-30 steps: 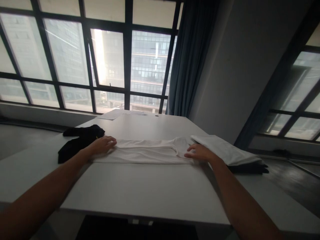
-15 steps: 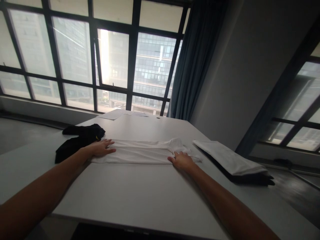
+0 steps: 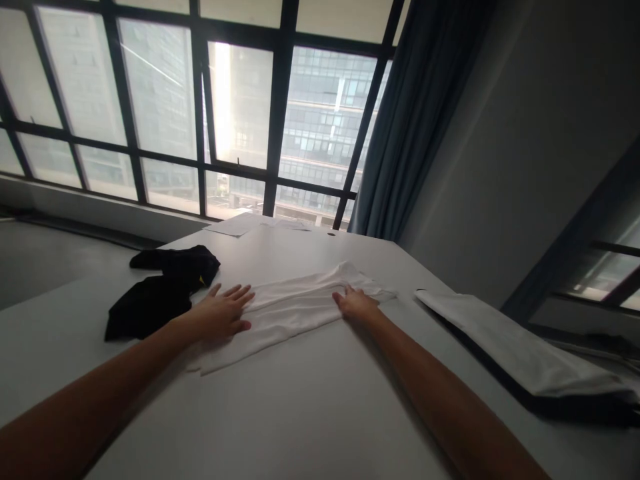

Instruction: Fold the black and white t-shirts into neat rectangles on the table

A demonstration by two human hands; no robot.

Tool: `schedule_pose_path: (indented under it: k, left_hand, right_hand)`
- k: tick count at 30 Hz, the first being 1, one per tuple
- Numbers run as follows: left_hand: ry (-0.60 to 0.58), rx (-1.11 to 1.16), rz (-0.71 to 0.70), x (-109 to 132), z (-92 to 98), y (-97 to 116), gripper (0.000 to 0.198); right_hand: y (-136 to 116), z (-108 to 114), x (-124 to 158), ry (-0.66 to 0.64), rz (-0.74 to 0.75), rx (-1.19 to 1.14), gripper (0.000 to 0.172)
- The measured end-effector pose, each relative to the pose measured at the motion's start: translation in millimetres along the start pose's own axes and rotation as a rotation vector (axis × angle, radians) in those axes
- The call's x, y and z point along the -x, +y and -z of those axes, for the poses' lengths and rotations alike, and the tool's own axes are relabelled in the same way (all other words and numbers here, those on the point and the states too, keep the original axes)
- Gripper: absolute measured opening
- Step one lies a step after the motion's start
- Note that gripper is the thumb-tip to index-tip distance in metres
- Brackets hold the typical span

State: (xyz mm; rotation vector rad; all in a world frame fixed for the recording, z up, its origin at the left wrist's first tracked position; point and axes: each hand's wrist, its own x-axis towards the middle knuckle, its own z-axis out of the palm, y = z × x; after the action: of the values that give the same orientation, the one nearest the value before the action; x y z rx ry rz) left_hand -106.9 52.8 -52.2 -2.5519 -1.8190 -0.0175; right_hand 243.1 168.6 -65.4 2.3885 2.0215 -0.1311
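A white garment [image 3: 295, 297], folded into a long strip, lies slantwise on the white table, with creases along its length. My left hand [image 3: 223, 317] rests flat on its left part, fingers spread and pressing the cloth. At the right end my right hand [image 3: 356, 303] has its fingers bent down onto the fabric, with a fold running in between thumb and fingers. Part of the cloth under both hands is hidden. Close to my left hand lies a crumpled black garment [image 3: 150, 307] with a small yellow mark.
On the right side of the table [image 3: 320, 413] sits a folded white cloth [image 3: 520, 347] over something dark. Sheets of paper [image 3: 240, 225] lie at the far edge. Behind are a large framed window [image 3: 240, 107] and a blue curtain [image 3: 400, 133].
The white garment has turned, its left end swinging toward me. My left hand moved right and slightly nearer with it; my right hand stays at the right end. The view has shifted.
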Motion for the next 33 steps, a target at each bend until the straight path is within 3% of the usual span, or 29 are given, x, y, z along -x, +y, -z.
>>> schedule_pose_path:
  k: [3, 6, 10, 12, 14, 16, 20, 22, 27, 33]
  left_hand:
    - [-0.041, 0.09, -0.076, -4.3, 0.4, -5.9, 0.063]
    - [-0.05, 0.153, -0.071, -4.1, 5.1, -5.0, 0.061]
    - [-0.048, 0.191, -0.124, -1.0, 10.3, 2.1, 0.059]
    - [-0.026, 0.196, -0.177, -1.2, 9.1, 3.5, 0.056]
    - [0.02, 0.193, -0.221, -2.7, 6.1, 2.5, 0.052]
    - [0.064, 0.2, -0.253, -4.6, 3.6, 0.8, 0.048]
    - [0.114, 0.295, -0.283, -5.1, 3.0, 6.9, 0.045]
    - [0.11, 0.381, -0.338, -3.5, 3.6, 20.5, 0.044]
    - [0.056, 0.459, -0.625, -1.9, 4.7, 76.8, 0.037]
    - [-0.064, 0.517, -0.639, -12.4, 12.3, 119.5, 0.028]
  right_hand:
    - [-11.1, 2.6, -27.3, -0.022, -0.021, 0.026, 0.078]
    - [-12.1, 5.4, -55.4, -0.006, 0.074, 0.059, 0.07]
    - [-15.5, 8.4, -68.6, 0.247, 0.056, 0.137, 0.055]
    - [-23.6, 9.9, -60.7, 0.238, -0.003, 0.114, 0.054]
    - [-33.5, 10.4, -46.6, 0.111, 0.008, 0.046, 0.059]
    - [-39.9, 8.8, -31.3, 0.01, 0.107, 0.0, 0.064]
    - [-26.3, 4.1, -13.0, -0.015, 0.365, 0.007, 0.056]
    - [-8.8, 5.0, -10.4, 0.024, 0.383, 0.039, 0.051]
    - [28.7, 10.9, 8.4, 0.225, 0.248, 0.21, 0.042]
    - [47.0, 9.9, 72.6, 0.107, 0.357, 0.162, 0.042]
